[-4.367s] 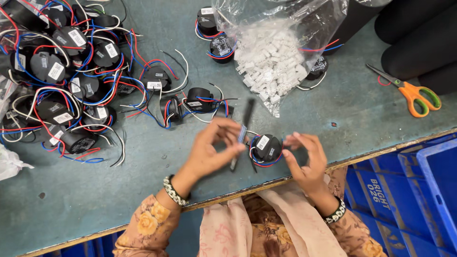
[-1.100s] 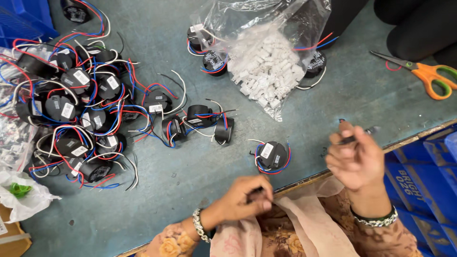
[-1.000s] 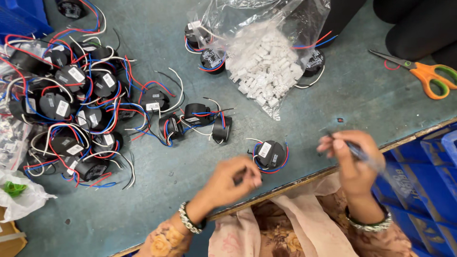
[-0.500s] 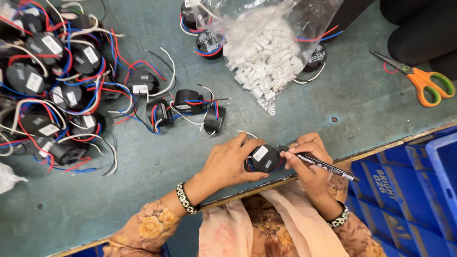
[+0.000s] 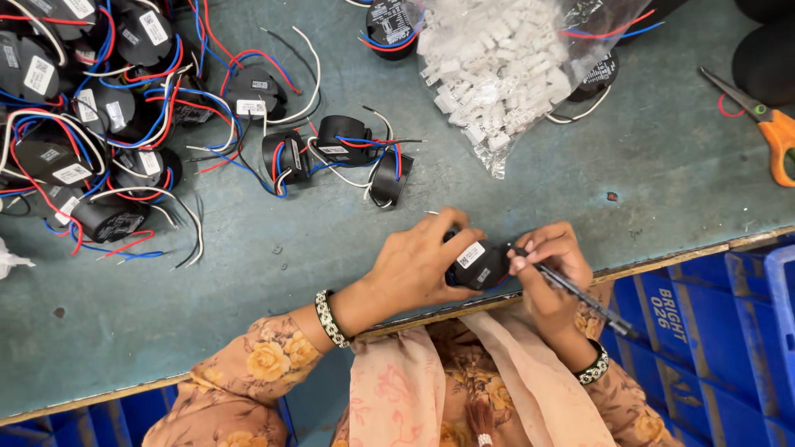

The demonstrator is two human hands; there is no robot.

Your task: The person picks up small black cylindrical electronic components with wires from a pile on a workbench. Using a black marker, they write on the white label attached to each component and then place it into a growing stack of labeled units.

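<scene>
My left hand (image 5: pixel 418 265) grips a round black coil part (image 5: pixel 476 265) with a white label, holding it at the near edge of the green table (image 5: pixel 248 273). My right hand (image 5: pixel 551 273) holds a thin dark pen-like tool (image 5: pixel 584 298), its tip touching the right side of the coil part. Both hands meet over the table edge, just above my lap.
A heap of similar black coils with red, blue, white and black wires (image 5: pixel 91 124) fills the left. Two loose coils (image 5: pixel 339 153) lie mid-table. A clear bag of white connectors (image 5: pixel 505 70) sits at the top, orange scissors (image 5: pixel 766 124) at the right, blue crates (image 5: pixel 712 331) below.
My hands came together: the left picked up the coil part from the table, and the right brought the pen-like tool in from the right to its side.
</scene>
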